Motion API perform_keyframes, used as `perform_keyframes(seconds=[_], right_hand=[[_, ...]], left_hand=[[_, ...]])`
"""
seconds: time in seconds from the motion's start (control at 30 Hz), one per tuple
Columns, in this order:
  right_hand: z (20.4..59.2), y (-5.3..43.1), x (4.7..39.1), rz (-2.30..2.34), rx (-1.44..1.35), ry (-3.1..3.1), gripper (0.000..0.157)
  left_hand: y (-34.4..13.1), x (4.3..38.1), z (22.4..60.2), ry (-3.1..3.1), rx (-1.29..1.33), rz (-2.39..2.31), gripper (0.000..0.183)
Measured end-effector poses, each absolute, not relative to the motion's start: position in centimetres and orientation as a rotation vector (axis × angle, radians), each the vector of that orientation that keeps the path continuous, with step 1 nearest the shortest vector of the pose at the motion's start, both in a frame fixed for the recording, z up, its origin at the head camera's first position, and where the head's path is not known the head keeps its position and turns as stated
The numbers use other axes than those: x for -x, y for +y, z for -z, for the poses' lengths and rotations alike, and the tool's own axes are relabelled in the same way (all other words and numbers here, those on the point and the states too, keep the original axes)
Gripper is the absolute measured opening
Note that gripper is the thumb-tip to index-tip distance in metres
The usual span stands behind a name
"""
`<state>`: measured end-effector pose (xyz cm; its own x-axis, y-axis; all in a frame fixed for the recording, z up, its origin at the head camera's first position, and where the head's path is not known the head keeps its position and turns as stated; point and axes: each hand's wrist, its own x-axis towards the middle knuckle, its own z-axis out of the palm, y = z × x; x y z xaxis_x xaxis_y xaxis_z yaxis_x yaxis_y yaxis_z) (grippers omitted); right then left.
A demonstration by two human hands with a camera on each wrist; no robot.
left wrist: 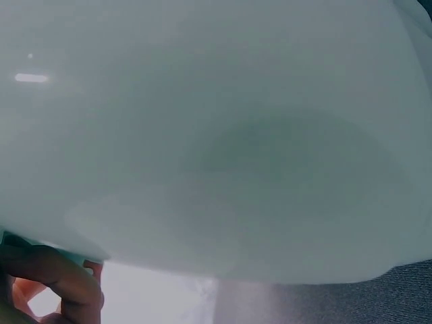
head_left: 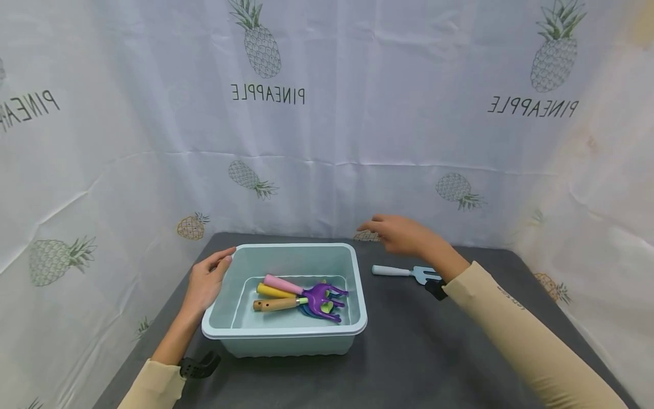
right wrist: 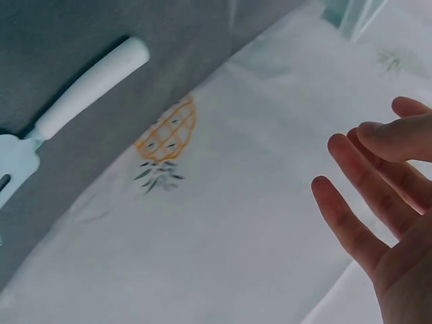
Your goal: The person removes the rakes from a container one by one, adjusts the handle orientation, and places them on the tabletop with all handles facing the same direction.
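Observation:
A pale green plastic basin (head_left: 286,329) stands on the dark table. My left hand (head_left: 208,279) grips its left rim near the far corner; in the left wrist view bent fingers (left wrist: 77,283) show at the edge of the basin's wall (left wrist: 223,169). Inside the basin lie a purple-headed garden hand rake (head_left: 322,300), a pink handle (head_left: 283,284), a yellow handle (head_left: 275,291) and a wooden handle (head_left: 276,305), overlapping. My right hand (head_left: 401,234) hovers with nothing in it, fingers extended, above and beyond a light blue hand fork (head_left: 393,271) on the table.
A white curtain (head_left: 327,125) with pineapple prints hangs behind and along both sides of the table (head_left: 409,352). The fork lies a short way right of the basin, partly behind the right wrist in the head view.

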<state>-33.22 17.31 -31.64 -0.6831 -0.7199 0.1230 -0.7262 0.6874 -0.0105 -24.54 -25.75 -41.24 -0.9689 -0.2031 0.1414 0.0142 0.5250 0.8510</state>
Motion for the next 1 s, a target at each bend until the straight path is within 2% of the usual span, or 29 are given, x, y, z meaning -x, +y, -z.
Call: perform_keyframes(seconds=[0.57, 1.0], right_hand=[[29.7, 11.4, 31.1, -0.127, -1.333, -2.764, 0.048], [29.6, 5.7, 31.4, -0.289, -1.57, -2.717, 0.039]], left_hand=[[-25.6, 24.6, 41.2, -2.539, -0.184, 1.442, 0.049], [-25.7, 24.3, 41.1, -2.528, -0.13, 1.428, 0.049]])
